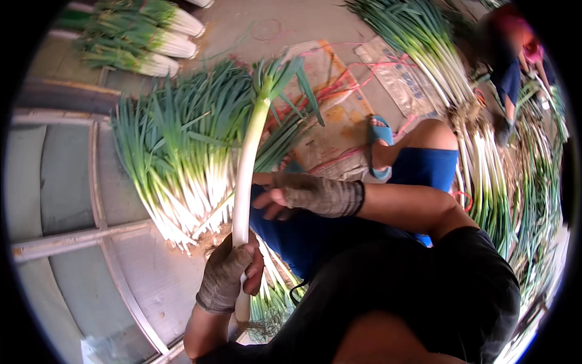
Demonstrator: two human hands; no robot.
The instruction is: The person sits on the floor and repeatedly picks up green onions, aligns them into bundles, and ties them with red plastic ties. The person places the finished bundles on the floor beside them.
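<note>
My left hand (230,273), in a worn grey-brown fingerless glove, grips a long leek (244,170) near its root end. The leek stands nearly upright, white below and green at its leafy top; its roots hang beside my forearm. My right hand (315,194), gloved the same way, is beside the white stalk with its fingers apart and slightly blurred. It appears to hold nothing; whether a fingertip touches the stalk I cannot tell. Just left of the held leek lies a wide pile of leeks (182,158), green leaves pointing away and white ends toward me.
Bundled leeks (163,42) lie at the far left. More leeks (418,48) spread along the right side. Flattened sacks (345,115) and pink string (339,88) cover the floor ahead. Framed glass panels (66,182) stand at left. Another person (509,54) is at the far right.
</note>
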